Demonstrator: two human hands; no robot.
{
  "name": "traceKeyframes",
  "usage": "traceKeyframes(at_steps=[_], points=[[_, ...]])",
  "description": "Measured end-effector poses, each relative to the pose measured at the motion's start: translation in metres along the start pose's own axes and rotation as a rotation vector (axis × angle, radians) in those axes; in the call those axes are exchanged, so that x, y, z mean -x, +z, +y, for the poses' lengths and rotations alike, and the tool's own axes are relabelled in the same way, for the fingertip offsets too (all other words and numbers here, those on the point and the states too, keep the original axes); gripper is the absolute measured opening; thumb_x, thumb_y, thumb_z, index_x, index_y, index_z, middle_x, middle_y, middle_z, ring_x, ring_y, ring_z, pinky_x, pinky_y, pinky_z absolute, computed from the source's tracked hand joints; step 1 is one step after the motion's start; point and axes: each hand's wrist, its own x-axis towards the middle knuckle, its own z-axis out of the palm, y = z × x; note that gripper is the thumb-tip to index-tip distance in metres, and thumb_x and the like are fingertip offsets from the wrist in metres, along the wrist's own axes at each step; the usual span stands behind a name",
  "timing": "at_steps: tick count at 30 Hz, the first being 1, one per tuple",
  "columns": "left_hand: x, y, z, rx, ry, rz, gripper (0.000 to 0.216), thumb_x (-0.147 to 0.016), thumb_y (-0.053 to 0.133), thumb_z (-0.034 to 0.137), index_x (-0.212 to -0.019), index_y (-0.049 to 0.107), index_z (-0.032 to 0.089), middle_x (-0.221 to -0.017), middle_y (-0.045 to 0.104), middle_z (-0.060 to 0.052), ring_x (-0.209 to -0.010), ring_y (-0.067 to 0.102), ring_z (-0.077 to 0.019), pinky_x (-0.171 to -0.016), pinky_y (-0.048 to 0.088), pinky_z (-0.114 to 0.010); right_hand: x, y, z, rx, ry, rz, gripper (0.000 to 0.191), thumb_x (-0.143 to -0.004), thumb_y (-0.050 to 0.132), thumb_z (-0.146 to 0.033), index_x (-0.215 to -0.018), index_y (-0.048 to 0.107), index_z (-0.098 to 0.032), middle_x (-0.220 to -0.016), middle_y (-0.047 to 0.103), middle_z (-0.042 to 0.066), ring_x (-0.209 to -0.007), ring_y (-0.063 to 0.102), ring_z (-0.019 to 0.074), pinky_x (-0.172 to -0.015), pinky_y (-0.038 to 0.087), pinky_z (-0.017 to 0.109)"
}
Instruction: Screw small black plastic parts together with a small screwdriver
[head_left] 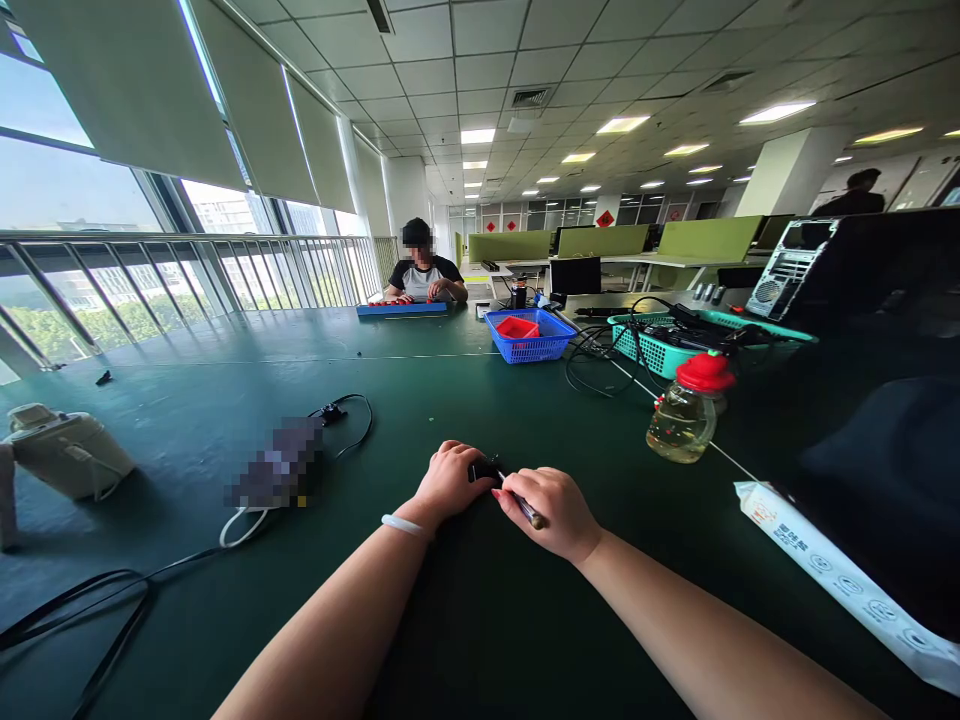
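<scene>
My left hand (448, 480), a pale band at its wrist, is closed on a small black object (482, 468) resting on or just above the dark green table (420, 390). The fingers hide most of that object. My right hand (553, 508) grips a slim pen-shaped tool (531, 514) with a dark, shiny shaft. The tool slants, its rear end toward me and its front end at the black object. I cannot tell whether it is a screwdriver or a pen.
Left are a phone-like blurred item (277, 465), cables (127, 590) and a beige case (67, 450). Ahead stands a blue basket (529, 348). Rightward are a green basket (652, 355), a red-capped bottle (682, 420) and a white package (840, 580). A person (426, 275) sits across the table.
</scene>
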Motion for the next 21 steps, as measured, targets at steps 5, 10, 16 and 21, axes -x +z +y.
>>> traceKeyframes(at_steps=[5,10,16,21], points=[[0.0002,0.0011,-0.0005,-0.009,0.004,0.012,0.028,-0.079,0.072,0.036,-0.102,0.072,0.021,-0.114,0.072,-0.01,-0.122,0.055,-0.0317,-0.104,0.045,-0.047,0.0002,-0.0002,0.0005,0.002,0.001,0.004,0.029,-0.098,0.049,-0.025,-0.071,0.059,-0.02,-0.061,0.062,0.0,-0.053,0.054,0.0123,-0.061,0.034,0.026],[0.0001,0.0021,-0.0013,-0.003,0.01,0.016,0.028,-0.079,0.072,0.036,-0.103,0.072,0.021,-0.114,0.072,-0.009,-0.121,0.055,-0.0309,-0.104,0.045,-0.047,-0.0001,-0.0004,0.0009,-0.002,0.003,0.01,0.031,-0.099,0.047,-0.026,-0.071,0.059,-0.019,-0.061,0.061,0.001,-0.053,0.053,0.0121,-0.06,0.034,0.027],[-0.0003,0.0007,-0.0003,0.002,0.009,-0.006,0.028,-0.077,0.073,0.035,-0.101,0.072,0.02,-0.113,0.073,-0.008,-0.121,0.055,-0.0313,-0.103,0.046,-0.045,-0.0006,0.0012,0.0022,0.001,0.042,-0.004,0.031,-0.099,0.047,-0.028,-0.07,0.058,-0.02,-0.061,0.061,0.001,-0.053,0.054,0.0126,-0.059,0.034,0.027],[0.0,-0.0005,0.0007,0.01,0.011,-0.002,0.028,-0.078,0.072,0.036,-0.102,0.072,0.022,-0.111,0.073,-0.008,-0.121,0.055,-0.0307,-0.103,0.045,-0.045,-0.0003,0.0028,0.0047,-0.085,0.118,0.015,0.031,-0.098,0.048,-0.029,-0.069,0.056,-0.021,-0.061,0.06,0.0,-0.054,0.055,0.0128,-0.058,0.036,0.026]])
